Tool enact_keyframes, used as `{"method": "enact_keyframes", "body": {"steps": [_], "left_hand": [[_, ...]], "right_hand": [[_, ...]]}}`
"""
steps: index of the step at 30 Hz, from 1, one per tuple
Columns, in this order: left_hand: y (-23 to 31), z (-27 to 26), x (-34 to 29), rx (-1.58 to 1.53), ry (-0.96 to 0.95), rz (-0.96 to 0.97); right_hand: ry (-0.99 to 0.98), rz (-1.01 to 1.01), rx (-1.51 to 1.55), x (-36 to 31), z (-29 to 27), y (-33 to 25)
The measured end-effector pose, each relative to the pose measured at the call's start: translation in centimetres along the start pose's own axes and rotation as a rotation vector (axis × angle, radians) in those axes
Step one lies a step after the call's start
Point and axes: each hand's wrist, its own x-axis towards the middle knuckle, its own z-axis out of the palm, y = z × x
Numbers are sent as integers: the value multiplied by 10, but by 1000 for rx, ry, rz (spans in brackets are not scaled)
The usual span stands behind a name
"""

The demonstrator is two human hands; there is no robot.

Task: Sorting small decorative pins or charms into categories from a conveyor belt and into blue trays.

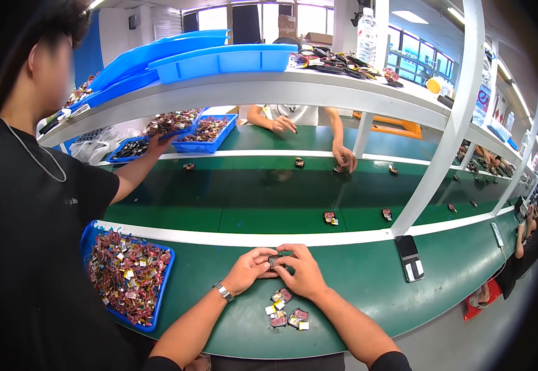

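Observation:
Both my hands meet over the green table [368,297], their fingertips closed on one small dark casing [274,260]. My left hand [248,269], with a metal watch on its wrist, grips it from the left. My right hand [301,269] has its fingers on the right and top of it. Much of the casing is hidden by my fingers. Just in front of my hands lie several small dark casings with red parts and white and yellow tabs [279,318]. To my left stands a blue tray [169,272] heaped with small red, white and yellow parts.
A green conveyor belt [250,204] carries scattered casings [330,217] beyond a white rail. A black pouch-like item [410,258] lies right, beside a white post [433,142]. A person [40,216] stands left, one hand at blue trays. Across, another person's hand [344,158] touches a casing.

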Motion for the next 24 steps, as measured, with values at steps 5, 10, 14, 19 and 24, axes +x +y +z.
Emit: {"method": "enact_keyframes", "body": {"steps": [5, 10, 14, 19, 24], "left_hand": [[0, -1, 0, 4, 22, -37], [-6, -5, 2, -28, 40, -16], [-9, -6, 3, -63, 55, -20], [-7, -3, 1, -34, 60, -5], [-9, -4, 0, -12, 69, 0]], "right_hand": [[27, 27, -12, -2, 8, -1], [77, 77, 34, -2, 13, -2], [65, 132, 105, -4, 15, 3], [56, 148, 96, -3, 15, 1], [67, 121, 47, -2, 14, -7]]}}
